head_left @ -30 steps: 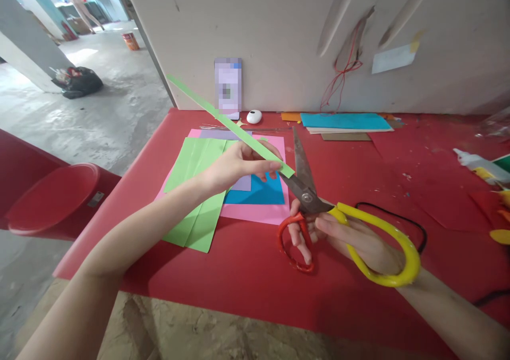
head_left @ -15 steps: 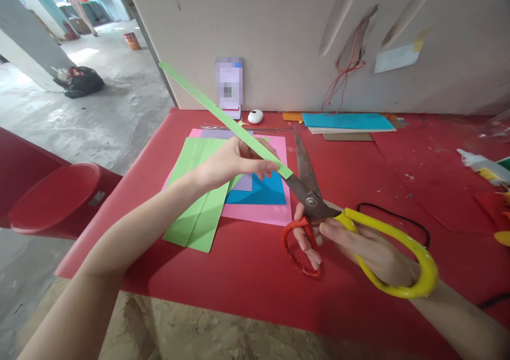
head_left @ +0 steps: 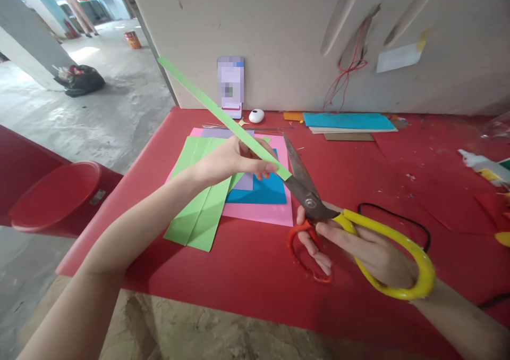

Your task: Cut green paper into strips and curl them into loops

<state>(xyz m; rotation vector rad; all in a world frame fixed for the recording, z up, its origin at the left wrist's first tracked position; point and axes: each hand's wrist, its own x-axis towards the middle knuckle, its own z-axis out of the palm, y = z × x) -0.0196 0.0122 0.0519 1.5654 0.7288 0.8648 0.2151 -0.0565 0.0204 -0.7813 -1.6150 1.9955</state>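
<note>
A red plastic stool [head_left: 51, 200] stands off the table's left edge, partly cut off by the frame. On the red table [head_left: 247, 275], near its left edge, a creased green sheet [head_left: 199, 200] lies over a pink sheet [head_left: 271, 211], which also carries a blue square [head_left: 265, 190] and a pale purple piece half hidden behind the person's fingers. The left hand [head_left: 235, 160] pinches a long, narrow green paper strip [head_left: 207, 105] between thumb and fingers near its lower end; the strip rises stiffly up and to the left, above the table. That lower end sits between the parted steel blades of large scissors [head_left: 314, 206], whose metal looks dull and spotted. The right hand [head_left: 358, 245] is closed through the handles, a yellow loop and a smaller red one; the thumb is hidden. A blurred phone [head_left: 230, 86] leans on the wall at the back edge beside a small white oval object [head_left: 256, 116]. Flat paper stacks [head_left: 346, 123] lie further right along that edge. A glue bottle [head_left: 478, 164] is cut off at the right edge.
</note>
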